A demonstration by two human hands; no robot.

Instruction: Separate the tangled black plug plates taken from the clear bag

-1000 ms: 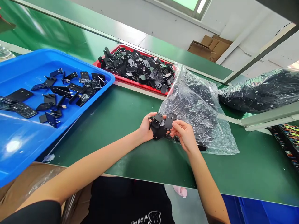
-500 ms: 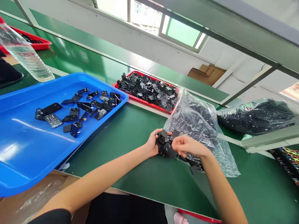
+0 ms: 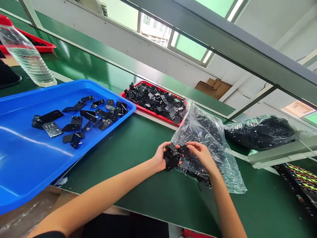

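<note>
several black pieces [image 3: 171, 160] | inside curled left fingers [image 3: 166, 144] | right fingers [image 3: 194, 144] pinching one's edge

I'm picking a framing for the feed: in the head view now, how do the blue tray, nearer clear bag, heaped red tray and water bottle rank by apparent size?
1. Blue tray
2. Nearer clear bag
Unranked: heaped red tray and water bottle, too alike.
</note>
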